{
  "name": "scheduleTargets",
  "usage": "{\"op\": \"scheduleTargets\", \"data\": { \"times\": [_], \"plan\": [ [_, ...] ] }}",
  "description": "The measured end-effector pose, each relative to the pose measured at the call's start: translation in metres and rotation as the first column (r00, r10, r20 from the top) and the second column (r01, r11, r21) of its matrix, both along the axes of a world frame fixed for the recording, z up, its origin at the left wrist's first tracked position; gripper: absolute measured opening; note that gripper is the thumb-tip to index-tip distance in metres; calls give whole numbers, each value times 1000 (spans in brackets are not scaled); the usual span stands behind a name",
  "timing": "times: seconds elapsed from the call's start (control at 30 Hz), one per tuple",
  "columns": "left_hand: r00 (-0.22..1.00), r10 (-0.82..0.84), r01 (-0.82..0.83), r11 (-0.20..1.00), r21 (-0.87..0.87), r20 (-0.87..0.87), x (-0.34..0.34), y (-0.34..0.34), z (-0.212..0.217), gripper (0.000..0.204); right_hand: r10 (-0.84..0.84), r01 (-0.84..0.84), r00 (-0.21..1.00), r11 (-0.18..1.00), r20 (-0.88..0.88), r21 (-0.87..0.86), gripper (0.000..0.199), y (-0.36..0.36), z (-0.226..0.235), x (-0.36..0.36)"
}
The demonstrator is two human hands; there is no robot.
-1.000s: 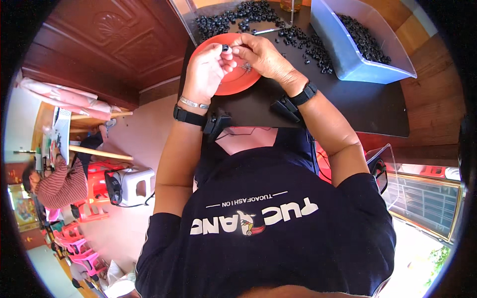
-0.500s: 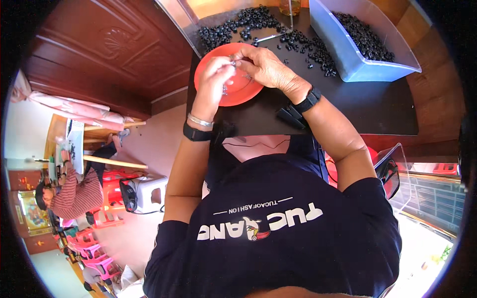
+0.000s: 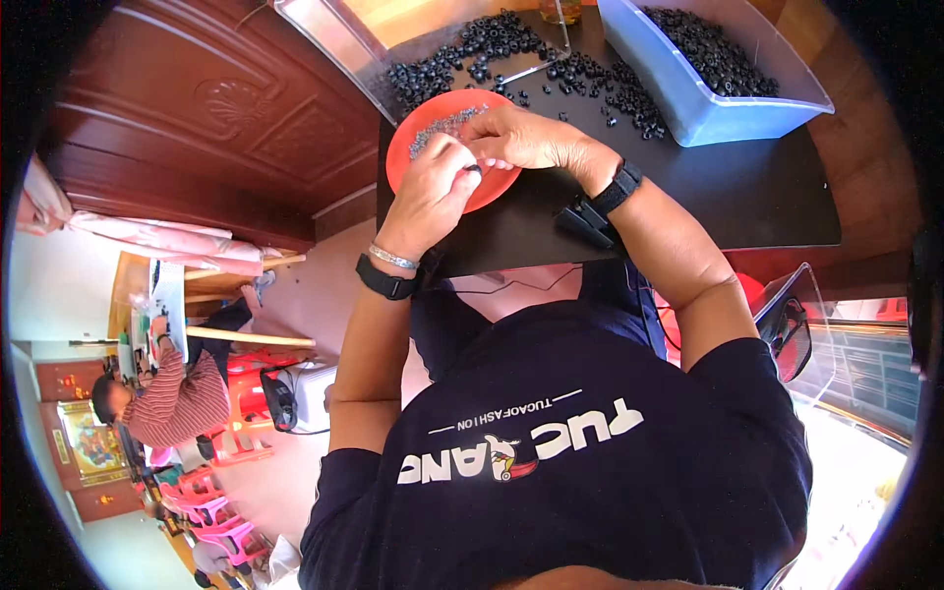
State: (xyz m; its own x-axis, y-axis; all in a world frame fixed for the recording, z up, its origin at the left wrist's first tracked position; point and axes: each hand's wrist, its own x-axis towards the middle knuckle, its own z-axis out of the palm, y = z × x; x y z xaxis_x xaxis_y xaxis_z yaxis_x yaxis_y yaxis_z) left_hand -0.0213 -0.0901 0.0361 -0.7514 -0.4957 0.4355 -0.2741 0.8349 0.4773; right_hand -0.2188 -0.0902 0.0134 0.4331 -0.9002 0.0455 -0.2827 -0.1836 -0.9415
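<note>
Both my hands work close together over a round orange-red plate. Many tiny grey metal pieces lie on its far side. My left hand is closed, and a small black part shows between its thumb and fingers. Beside it, my right hand is bent over the plate with its fingers pinched together near the left fingertips. Whatever it grips is hidden behind the fingers.
Beyond the plate, several loose black ring-like parts are scattered on the dark table. A translucent blue bin of such parts stands far right. A clear panel rises at the far left. Another person sits at left.
My hands have drawn slightly nearer to me and the left one has turned. More grey pieces on the plate are uncovered, and a black part now shows in my left fingers.
</note>
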Motion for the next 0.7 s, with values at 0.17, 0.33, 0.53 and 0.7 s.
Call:
{"op": "scheduleTargets", "data": {
  "times": [0.17,0.33,0.53,0.7],
  "plan": [
    [997,-14,16,999,-30,76,1,2,1,8,7,-21,990,995,-143,-95,21,4,4,2],
    [992,51,-3,919,394,-111,8,-12,-8,12,-19,19,1000,992,-4,-124,22,7,5,3],
    [927,234,114,572,812,-295,5,-14,-6,19,-152,102,985,901,-87,-422,21,3,-3,6],
    [833,340,309,368,877,-436,3,-23,-10,20,-225,155,972,830,-69,-535,21,6,1,7]
  ]
}}
